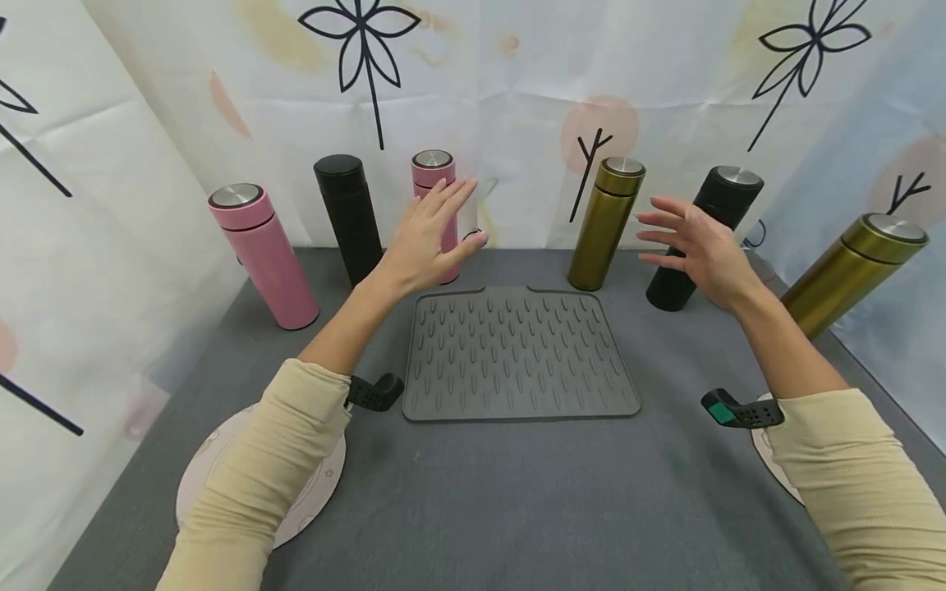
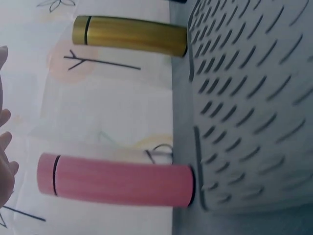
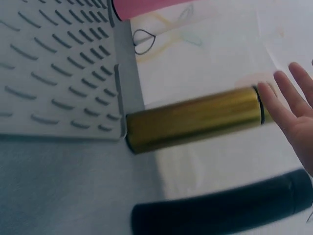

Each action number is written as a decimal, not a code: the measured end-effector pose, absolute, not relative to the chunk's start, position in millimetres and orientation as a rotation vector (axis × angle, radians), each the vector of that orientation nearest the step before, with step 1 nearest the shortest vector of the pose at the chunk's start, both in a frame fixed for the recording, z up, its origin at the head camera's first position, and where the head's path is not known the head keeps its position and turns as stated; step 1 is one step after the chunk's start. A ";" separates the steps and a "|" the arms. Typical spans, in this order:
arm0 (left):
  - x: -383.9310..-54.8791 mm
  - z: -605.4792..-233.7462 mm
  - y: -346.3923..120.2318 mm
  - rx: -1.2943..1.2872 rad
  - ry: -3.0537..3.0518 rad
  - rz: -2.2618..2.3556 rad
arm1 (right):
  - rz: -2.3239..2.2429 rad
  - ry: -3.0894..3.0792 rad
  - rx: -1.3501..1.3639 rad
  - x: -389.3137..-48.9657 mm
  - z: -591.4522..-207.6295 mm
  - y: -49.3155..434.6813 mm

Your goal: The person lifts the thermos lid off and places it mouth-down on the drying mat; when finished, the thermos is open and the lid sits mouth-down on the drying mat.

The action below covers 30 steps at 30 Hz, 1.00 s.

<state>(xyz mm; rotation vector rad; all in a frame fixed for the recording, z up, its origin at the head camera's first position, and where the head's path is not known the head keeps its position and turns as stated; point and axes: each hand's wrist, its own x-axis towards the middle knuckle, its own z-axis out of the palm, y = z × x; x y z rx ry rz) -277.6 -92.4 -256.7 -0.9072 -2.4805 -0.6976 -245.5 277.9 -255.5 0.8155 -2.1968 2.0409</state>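
Observation:
My left hand, fingers extended, is raised in front of the middle pink thermos bottle and hides part of it. In the left wrist view that pink bottle stands whole behind the grey ridged mat. On the other side my right hand is held up with spread fingers, overlapping a black thermos bottle with a steel top. Just left of it stands a gold thermos bottle. In the right wrist view the fingers overlap the lid end of that gold bottle. Neither hand holds anything.
Another pink bottle and a black bottle stand at the left. A second gold bottle is far right, behind the right forearm. The ridged mat lies mid-table. Round placemats lie partly under both forearms. A patterned curtain closes the back.

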 end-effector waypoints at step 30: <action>-250.7 -324.0 -37.1 -1.093 -2.328 -1.045 | 2.598 -1.584 0.133 -184.9 -323.1 432.8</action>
